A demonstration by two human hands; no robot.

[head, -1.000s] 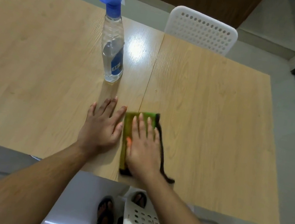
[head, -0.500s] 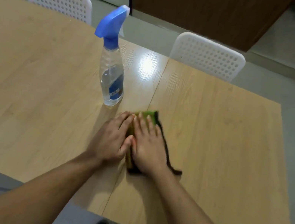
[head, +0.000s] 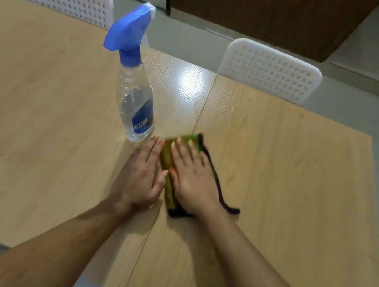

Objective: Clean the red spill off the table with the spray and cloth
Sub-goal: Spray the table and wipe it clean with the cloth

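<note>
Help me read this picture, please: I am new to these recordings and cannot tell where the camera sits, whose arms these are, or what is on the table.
There is no machine here. A person wears one wide-angle camera on the head, which looks forward and down, so the two bare arms coming in from the bottom edge are their own. The left hand lies flat with its fingers straight, at the left edge of a folded green cloth. The right hand presses flat on top of that cloth. Neither hand grips anything. The cloth has a dark border that trails out to the right. A clear spray bottle with a blue trigger head stands upright just beyond the left hand, untouched. All this is on a pale wooden table; two white perforated chairs stand at its far side. No red spill shows.
</note>
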